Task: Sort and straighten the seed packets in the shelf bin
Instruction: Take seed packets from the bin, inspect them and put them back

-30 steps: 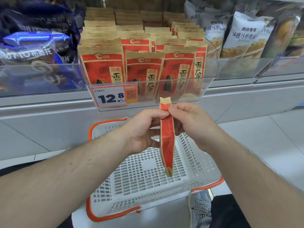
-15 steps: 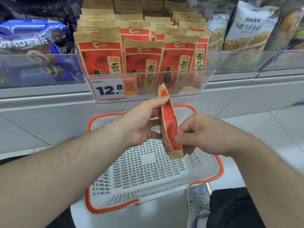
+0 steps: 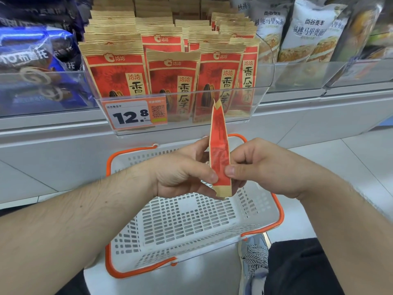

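A red and tan seed packet (image 3: pixel 219 145) stands upright and edge-on between my hands, below the bin's front. My left hand (image 3: pixel 180 173) pinches its lower left side, thumb in front. My right hand (image 3: pixel 259 167) pinches its lower right side with curled fingers. The clear shelf bin (image 3: pixel 262 96) holds several rows of matching red seed packets (image 3: pixel 116 71), standing upright and facing forward. An orange price tag reading 12.8 (image 3: pixel 131 114) hangs on the bin's front.
A white perforated basket with an orange rim (image 3: pixel 280 211) sits below my hands. Blue snack bags (image 3: pixel 32 60) fill the bin to the left, white bags (image 3: pixel 306 33) the bin to the right. A patterned shoe (image 3: pixel 255 254) shows on the floor.
The packet has gone from tilted to upright and risen slightly. My left hand has slid down to its lower part, and both hands now pinch it at the same height.
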`<state>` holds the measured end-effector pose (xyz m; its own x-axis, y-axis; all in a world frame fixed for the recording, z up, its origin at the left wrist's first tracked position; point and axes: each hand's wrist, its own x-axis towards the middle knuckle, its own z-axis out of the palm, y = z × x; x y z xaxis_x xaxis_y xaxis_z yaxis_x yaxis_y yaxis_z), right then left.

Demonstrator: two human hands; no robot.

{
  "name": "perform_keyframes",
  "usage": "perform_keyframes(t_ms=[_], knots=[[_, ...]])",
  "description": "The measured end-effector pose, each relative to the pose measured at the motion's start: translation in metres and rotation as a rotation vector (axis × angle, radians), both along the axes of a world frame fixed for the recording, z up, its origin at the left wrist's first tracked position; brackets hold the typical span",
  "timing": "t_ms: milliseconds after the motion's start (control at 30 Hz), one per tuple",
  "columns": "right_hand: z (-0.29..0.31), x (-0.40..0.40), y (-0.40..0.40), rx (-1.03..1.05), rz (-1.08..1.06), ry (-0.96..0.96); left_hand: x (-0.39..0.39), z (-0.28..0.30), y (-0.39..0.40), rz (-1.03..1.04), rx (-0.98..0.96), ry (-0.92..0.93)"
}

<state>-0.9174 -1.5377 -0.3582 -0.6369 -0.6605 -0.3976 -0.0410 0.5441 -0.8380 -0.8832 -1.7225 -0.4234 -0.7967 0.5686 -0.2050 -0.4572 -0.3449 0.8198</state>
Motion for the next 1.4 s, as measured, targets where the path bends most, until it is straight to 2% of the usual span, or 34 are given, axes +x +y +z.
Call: perform_keyframes(t_ms=[267, 433, 533, 600, 667, 800, 867, 967, 1067, 1233, 1400], knots=[[0.000, -0.001, -0.002, 0.063, -0.011, 0.053, -0.001, -0.001, -0.001, 0.028, -0.008, -0.026], [-0.008, 0.011, -0.014, 0.300, -0.012, 0.361, -0.003, 0.006, 0.009, 0.152, -0.080, -0.176], [-0.017, 0.017, -0.023, 0.328, 0.033, 0.429, -0.005, 0.006, 0.017, 0.295, -0.071, -0.253], [-0.018, 0.016, -0.025, 0.316, 0.026, 0.386, -0.007, 0.004, 0.017, 0.337, -0.044, -0.295], [-0.016, 0.011, -0.024, 0.277, -0.076, 0.355, -0.008, 0.002, 0.015, 0.355, -0.024, -0.309], [-0.015, -0.003, -0.017, 0.100, -0.615, 0.356, -0.009, 0.001, 0.011, 0.355, -0.027, -0.295], [-0.012, -0.007, -0.014, -0.010, -0.732, 0.224, -0.007, 0.000, 0.011, 0.345, -0.022, -0.296], [-0.011, -0.006, -0.014, -0.124, -0.700, 0.023, -0.006, 0.003, 0.011, 0.322, -0.003, -0.284], [-0.011, -0.003, -0.017, -0.176, -0.706, 0.048, -0.006, 0.006, 0.012, 0.324, -0.010, -0.255], [-0.011, -0.003, -0.015, -0.200, -0.718, 0.078, -0.011, 0.011, 0.008, 0.443, -0.132, -0.149], [-0.014, -0.005, -0.013, -0.245, -0.723, 0.019, -0.009, 0.012, 0.004, 0.441, -0.082, -0.138]])
